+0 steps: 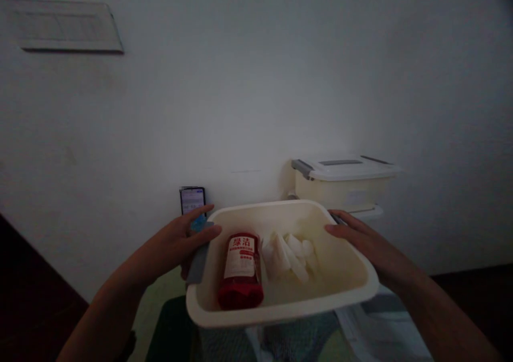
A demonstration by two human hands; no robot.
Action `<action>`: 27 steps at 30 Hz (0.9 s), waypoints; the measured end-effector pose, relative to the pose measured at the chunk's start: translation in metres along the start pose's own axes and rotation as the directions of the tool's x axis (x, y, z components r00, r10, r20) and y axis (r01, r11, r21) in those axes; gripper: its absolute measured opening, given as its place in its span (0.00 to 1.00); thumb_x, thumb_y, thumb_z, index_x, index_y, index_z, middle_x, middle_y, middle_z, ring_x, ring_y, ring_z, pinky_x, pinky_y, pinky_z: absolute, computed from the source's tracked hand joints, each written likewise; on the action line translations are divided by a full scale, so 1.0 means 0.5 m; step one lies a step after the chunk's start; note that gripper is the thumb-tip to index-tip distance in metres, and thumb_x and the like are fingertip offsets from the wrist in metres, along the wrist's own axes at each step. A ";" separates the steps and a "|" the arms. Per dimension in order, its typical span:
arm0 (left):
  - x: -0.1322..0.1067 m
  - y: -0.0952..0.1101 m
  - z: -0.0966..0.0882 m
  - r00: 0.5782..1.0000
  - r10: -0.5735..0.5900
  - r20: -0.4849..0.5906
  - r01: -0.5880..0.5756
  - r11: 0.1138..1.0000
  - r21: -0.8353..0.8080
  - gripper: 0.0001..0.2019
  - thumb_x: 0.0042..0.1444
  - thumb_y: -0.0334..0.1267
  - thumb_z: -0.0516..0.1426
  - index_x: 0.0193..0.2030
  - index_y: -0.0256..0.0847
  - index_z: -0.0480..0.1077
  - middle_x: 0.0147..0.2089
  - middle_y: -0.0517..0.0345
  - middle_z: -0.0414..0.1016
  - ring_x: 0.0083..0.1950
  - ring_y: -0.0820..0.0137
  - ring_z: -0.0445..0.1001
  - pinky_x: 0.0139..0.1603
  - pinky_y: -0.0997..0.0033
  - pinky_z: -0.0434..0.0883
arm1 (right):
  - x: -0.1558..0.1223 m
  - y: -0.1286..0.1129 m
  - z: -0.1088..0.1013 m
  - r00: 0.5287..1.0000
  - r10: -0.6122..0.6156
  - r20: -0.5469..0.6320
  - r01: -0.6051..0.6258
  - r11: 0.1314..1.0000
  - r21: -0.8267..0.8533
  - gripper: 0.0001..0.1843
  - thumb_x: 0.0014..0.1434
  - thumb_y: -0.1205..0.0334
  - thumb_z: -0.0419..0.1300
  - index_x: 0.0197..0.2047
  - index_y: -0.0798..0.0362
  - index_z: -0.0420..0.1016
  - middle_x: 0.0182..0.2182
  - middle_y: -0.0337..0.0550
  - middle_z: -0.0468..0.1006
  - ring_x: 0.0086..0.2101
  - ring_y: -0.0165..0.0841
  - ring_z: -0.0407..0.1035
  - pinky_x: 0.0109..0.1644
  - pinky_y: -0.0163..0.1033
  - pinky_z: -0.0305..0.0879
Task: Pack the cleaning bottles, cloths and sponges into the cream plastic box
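A cream plastic basin [352,276] is held up in front of me by both hands. My left hand [182,242] grips its left rim, fingers curled over the edge, with a small blue thing and a grey flat piece under the fingers. My right hand [360,239] grips the right rim with fingers closed over it. Inside the basin lies a red bottle [240,268] with a white label, on its side, and next to it a crumpled white cloth [290,255].
A cream storage box with a white lid [344,183] stands against the wall behind the basin. A phone [193,199] with a lit screen leans on the wall at the left. A vent panel [64,26] is high on the wall. Patterned fabric [304,343] lies below.
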State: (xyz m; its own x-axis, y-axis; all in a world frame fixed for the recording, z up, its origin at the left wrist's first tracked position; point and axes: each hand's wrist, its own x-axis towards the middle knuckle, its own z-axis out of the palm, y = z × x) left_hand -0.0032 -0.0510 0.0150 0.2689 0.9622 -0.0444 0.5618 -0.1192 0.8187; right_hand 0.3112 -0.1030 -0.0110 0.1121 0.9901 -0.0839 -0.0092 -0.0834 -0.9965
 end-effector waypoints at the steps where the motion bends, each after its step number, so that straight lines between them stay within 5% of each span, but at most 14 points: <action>1: 0.004 -0.010 -0.008 1.000 -0.017 0.019 0.016 0.999 0.043 0.35 0.53 0.55 0.55 0.64 0.40 0.53 0.24 0.59 0.76 0.20 0.68 0.73 0.16 0.75 0.66 | 0.012 0.013 0.011 1.000 0.005 0.019 -0.005 1.000 0.017 0.24 0.51 0.55 0.62 0.51 0.49 0.68 0.37 0.42 0.81 0.32 0.37 0.76 0.29 0.36 0.69; 10: 0.025 -0.035 -0.016 0.972 -0.105 0.211 0.080 0.989 0.123 0.27 0.54 0.52 0.53 0.59 0.44 0.64 0.24 0.59 0.76 0.17 0.69 0.72 0.13 0.77 0.66 | 0.044 0.105 0.017 0.985 0.086 0.148 -0.123 0.958 0.259 0.21 0.54 0.52 0.60 0.49 0.52 0.72 0.47 0.46 0.78 0.47 0.45 0.72 0.48 0.46 0.68; 15: 0.033 -0.053 -0.010 0.979 -0.102 0.177 0.079 0.988 0.133 0.25 0.53 0.52 0.53 0.58 0.48 0.67 0.29 0.58 0.79 0.20 0.68 0.74 0.15 0.75 0.69 | 0.046 0.122 0.009 0.983 0.097 0.158 -0.132 0.963 0.233 0.19 0.56 0.52 0.59 0.49 0.50 0.74 0.48 0.44 0.78 0.50 0.43 0.69 0.53 0.46 0.65; 18: 0.041 -0.059 -0.005 0.991 -0.036 0.132 0.017 0.990 0.137 0.20 0.53 0.49 0.54 0.51 0.48 0.73 0.34 0.57 0.80 0.33 0.61 0.78 0.30 0.69 0.75 | 0.050 0.128 0.010 0.993 0.070 0.092 -0.082 0.986 0.143 0.18 0.56 0.51 0.58 0.46 0.51 0.76 0.49 0.44 0.77 0.54 0.44 0.66 0.56 0.48 0.61; 21: 0.050 -0.056 0.004 0.993 0.033 0.116 -0.056 0.980 0.193 0.16 0.53 0.46 0.54 0.46 0.48 0.76 0.43 0.57 0.80 0.47 0.56 0.75 0.50 0.61 0.70 | 0.055 0.128 0.010 0.997 -0.003 0.072 0.000 0.999 0.039 0.16 0.55 0.51 0.57 0.43 0.49 0.78 0.50 0.43 0.77 0.55 0.43 0.64 0.59 0.48 0.58; 27: 0.059 -0.055 0.020 0.992 0.101 0.080 -0.120 0.953 0.278 0.24 0.54 0.44 0.51 0.57 0.40 0.68 0.60 0.50 0.68 0.60 0.54 0.66 0.62 0.55 0.59 | 0.053 0.117 0.002 0.991 -0.125 0.040 0.131 0.962 -0.239 0.18 0.53 0.50 0.55 0.42 0.49 0.80 0.50 0.43 0.76 0.55 0.45 0.63 0.61 0.49 0.53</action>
State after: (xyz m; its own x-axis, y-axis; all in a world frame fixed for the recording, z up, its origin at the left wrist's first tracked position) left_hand -0.0030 -0.0220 -0.0144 0.3863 0.9223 -0.0070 0.7207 -0.2971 0.6264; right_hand 0.3127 -0.0814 -0.0717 0.0721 0.9965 0.0416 0.2428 0.0230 -0.9698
